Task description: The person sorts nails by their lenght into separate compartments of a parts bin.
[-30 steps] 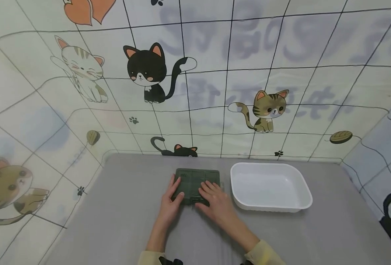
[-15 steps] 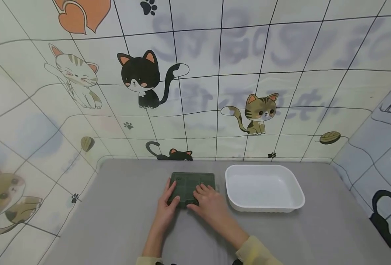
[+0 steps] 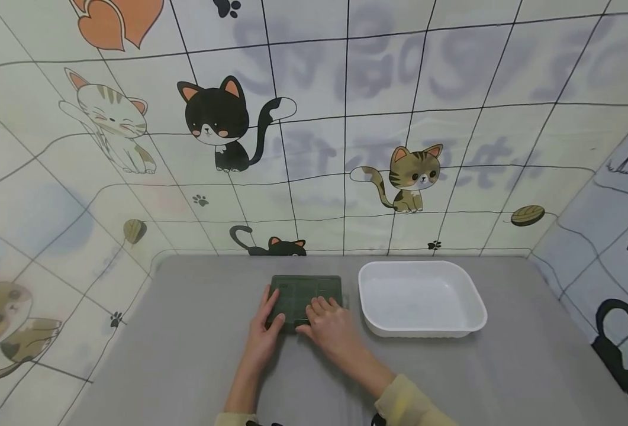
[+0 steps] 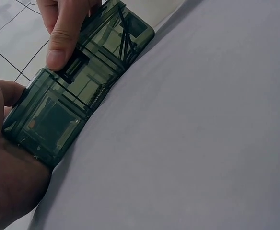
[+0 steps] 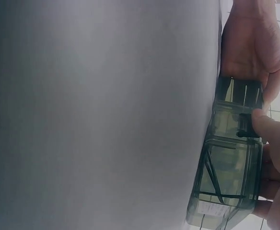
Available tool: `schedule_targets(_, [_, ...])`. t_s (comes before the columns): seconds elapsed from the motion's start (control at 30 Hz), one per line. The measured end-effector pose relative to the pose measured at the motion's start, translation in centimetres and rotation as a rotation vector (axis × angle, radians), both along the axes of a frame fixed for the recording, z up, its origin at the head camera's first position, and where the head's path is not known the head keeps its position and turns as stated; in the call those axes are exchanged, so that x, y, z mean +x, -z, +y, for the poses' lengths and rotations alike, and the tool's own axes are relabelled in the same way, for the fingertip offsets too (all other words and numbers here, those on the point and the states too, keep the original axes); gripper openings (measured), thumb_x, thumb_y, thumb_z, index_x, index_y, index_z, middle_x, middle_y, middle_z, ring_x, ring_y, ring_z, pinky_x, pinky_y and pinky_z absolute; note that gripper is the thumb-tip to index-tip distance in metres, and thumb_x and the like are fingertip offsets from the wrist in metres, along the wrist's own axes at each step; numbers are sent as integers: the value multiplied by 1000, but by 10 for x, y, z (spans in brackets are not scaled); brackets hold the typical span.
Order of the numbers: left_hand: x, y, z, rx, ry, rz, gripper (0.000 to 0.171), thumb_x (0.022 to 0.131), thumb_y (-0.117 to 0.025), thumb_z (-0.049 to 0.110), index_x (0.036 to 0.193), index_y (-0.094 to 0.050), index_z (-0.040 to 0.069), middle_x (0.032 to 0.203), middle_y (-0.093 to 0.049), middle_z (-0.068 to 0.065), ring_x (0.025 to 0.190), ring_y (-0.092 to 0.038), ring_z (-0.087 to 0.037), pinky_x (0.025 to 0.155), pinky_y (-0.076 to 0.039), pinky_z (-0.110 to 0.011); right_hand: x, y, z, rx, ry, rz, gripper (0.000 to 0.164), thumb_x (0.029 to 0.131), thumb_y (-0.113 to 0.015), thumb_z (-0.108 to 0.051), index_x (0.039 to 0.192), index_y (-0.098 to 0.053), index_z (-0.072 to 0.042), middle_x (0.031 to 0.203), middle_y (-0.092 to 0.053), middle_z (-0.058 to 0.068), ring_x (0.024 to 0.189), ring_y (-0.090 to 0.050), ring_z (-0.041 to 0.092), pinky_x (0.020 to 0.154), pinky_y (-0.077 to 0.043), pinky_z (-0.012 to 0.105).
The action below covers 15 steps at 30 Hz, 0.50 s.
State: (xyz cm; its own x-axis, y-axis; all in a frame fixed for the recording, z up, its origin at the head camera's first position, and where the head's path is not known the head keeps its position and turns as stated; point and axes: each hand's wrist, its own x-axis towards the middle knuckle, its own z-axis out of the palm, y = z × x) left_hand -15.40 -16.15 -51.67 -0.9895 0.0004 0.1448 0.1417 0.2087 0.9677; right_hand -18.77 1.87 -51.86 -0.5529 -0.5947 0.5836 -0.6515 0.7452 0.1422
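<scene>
A translucent dark green plastic compartment box (image 3: 306, 290) lies on the grey table in the head view, its lid down. My left hand (image 3: 261, 337) grips its left end, with the thumb near the front corner. The fingers of my right hand (image 3: 331, 331) rest bent on the lid. In the left wrist view the right thumb (image 4: 58, 56) presses on the black latch (image 4: 75, 67) at the front. Through the box wall, dark thin strips (image 5: 213, 175) and a small coiled piece (image 4: 99, 95) show. A white label (image 5: 213, 209) sits near one end.
A white rectangular tray (image 3: 422, 326) stands just right of the box on the grey table (image 3: 202, 355). A cloth printed with cats (image 3: 314, 195) rises behind the table and at both sides.
The head view has shifted slightly. Both hands stay on the green box, the right thumb at its front edge, and the lid remains down. The white tray has not moved on the table.
</scene>
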Motion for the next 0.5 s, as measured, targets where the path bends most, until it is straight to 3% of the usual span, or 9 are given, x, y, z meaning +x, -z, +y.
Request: schedule_targets(0.5, [3, -3, -2, -13, 4, -22, 53, 96, -51, 2, 146, -34, 3, 157, -10, -12, 143, -7, -28, 112, -16, -52, 2, 4, -2, -17, -4, 10, 46, 80, -66, -54, 91, -73, -9, 97, -71, 7, 92, -68, 19, 77, -56, 37])
